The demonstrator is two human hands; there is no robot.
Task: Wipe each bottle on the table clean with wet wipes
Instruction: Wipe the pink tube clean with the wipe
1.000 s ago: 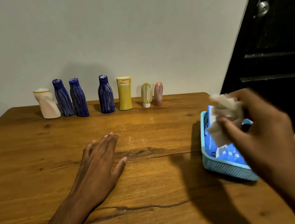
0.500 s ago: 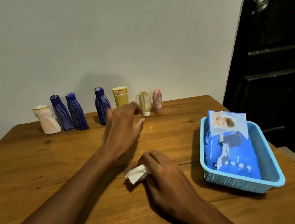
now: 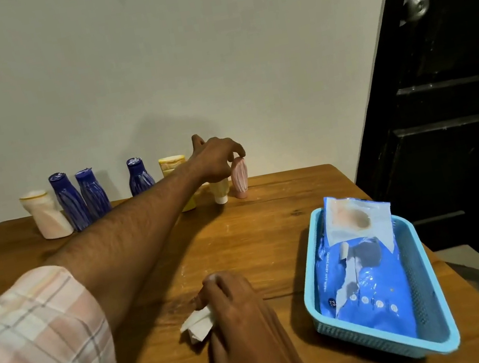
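Several bottles stand in a row along the table's far edge by the wall: a white bottle (image 3: 47, 217), three blue bottles (image 3: 70, 202), a yellow tube (image 3: 172, 165), a cream tube (image 3: 220, 190) and a small pink tube (image 3: 240, 176). My left hand (image 3: 216, 159) reaches across the row, its curled fingertips touching the top of the pink tube; a firm hold is unclear. My right hand (image 3: 234, 307) rests on the table near me and pinches a crumpled white wet wipe (image 3: 198, 326).
A light blue plastic basket (image 3: 429, 320) at the right holds a blue pack of wet wipes (image 3: 366, 274) with its flap open. A dark door (image 3: 452, 86) stands right of the wooden table (image 3: 242, 238). The wall runs close behind the bottles.
My left hand has stretched forward and right from the table's middle to the pink tube. My right hand carried the wipe from the basket to the table and stays there.
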